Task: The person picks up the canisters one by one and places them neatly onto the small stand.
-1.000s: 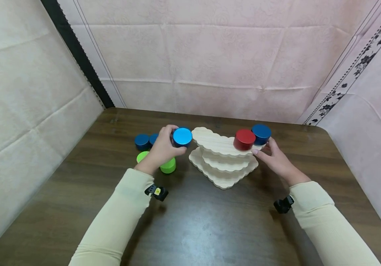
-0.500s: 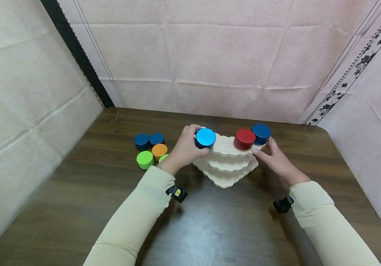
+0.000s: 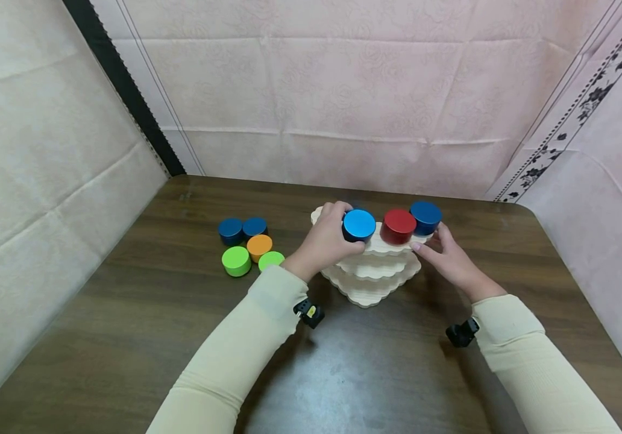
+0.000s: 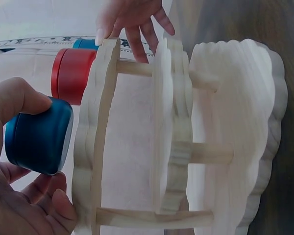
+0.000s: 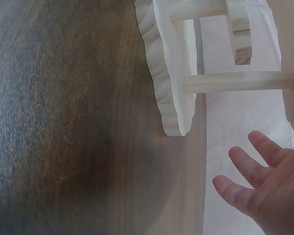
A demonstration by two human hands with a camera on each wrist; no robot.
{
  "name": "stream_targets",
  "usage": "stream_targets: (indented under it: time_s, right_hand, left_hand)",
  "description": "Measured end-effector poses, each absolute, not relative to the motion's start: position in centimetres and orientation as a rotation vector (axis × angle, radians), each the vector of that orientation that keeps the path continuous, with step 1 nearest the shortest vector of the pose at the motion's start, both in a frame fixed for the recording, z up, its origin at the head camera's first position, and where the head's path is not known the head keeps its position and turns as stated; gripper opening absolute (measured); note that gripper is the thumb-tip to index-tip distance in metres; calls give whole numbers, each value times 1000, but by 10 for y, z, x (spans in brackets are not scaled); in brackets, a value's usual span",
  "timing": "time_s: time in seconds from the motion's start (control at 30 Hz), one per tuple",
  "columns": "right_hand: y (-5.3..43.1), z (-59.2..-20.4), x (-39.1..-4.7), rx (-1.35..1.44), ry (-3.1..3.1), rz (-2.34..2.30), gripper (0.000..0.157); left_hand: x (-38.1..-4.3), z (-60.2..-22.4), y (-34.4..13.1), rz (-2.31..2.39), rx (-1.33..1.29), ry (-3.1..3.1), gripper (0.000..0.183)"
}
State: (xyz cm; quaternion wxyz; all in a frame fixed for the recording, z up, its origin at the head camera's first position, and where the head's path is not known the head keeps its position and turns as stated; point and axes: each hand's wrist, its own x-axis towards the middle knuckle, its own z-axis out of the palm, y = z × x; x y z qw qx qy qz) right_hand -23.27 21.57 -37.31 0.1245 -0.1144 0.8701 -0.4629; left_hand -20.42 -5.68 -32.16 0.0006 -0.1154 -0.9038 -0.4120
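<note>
My left hand (image 3: pixel 326 242) grips a blue round tin (image 3: pixel 359 225) between thumb and fingers, close over the top shelf of a pale wooden tiered stand (image 3: pixel 367 286). In the left wrist view the blue tin (image 4: pixel 39 139) is slightly tilted, with a narrow gap to the shelf. My right hand (image 3: pixel 454 266) holds the right end of that shelf, thumb at its edge; the other fingers (image 5: pixel 252 169) spread loosely below, in the right wrist view. On the shelf stand a red tin (image 3: pixel 398 226) and a second blue tin (image 3: pixel 425 218) beside my right fingertips.
Left of the stand, several tins are grouped on the brown wooden table (image 3: pixel 126 313): two blue tins (image 3: pixel 231 231), an orange tin (image 3: pixel 259 247) and two green tins (image 3: pixel 236 261). A pale cloth wall (image 3: pixel 343 108) rises behind the table's back edge.
My left hand has carried the blue tin rightward, from left of the stand to over its top shelf beside the red tin. The orange tin has come into view. My right hand has stayed put.
</note>
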Motion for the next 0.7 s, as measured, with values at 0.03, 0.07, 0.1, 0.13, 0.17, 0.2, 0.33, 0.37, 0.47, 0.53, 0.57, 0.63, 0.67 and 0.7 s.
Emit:
stream_targets:
  time_s: [0.03,0.07,0.1,0.13,0.17,0.2,0.33,0.37,0.47,0.53,0.57,0.63,0.67,0.7]
  right_hand:
    - [215,-373,-233,-335,2536,-1355,90]
    - [215,-374,-233,-338,2535,-1362,90]
    - [215,-374,-232,-336,2533,-1363,90]
    - [215,-374,-232,-335,2533,-1362,90]
    - [215,-374,-232,-334,2532,-1362,90]
    - [215,-373,-232,-334,2531,-1362,90]
    - [214,-372,-232,-335,2534,-1359,90]
    - [214,-372,-232,-335,2534,-1360,90]
    - [214,-372,-232,-330,2533,-1361,90]
    - [214,-372,-233,-322,2528,-1360,89]
    - [214,-372,-233,-321,2528,-1359,89]
    - [213,-372,-233,-320,2529,-1358,88]
    - [213,-371,-233,-321,2531,-1356,88]
    - [213,-371,-233,-320,2533,-1353,88]
  left_hand:
    - [-204,-321,-56,-1281,-368,-2846,67]
    - [-204,-320,-55,-1272,-373,-2852,67]
    - [-203,-320,-54,-1258,-375,-2860,67]
    - [-203,-320,-53,-1247,-375,-2868,67]
    - [-203,-319,-52,-1233,-375,-2873,66]
    - [-203,-320,-52,-1217,-374,-2878,66]
    - [-204,-320,-49,-1160,-367,-2898,64]
    - [-205,-321,-48,-1145,-366,-2904,64]
    - [-205,-321,-46,-1098,-355,-2927,63]
    - [-206,-321,-45,-1072,-345,-2941,63]
    - [-206,-321,-45,-1059,-340,-2949,62]
    - [-206,-319,-43,-1032,-330,-2963,61]
    - [-206,-319,-43,-1019,-329,-2968,61]
    - [-206,-318,-42,-1002,-326,-2974,61]
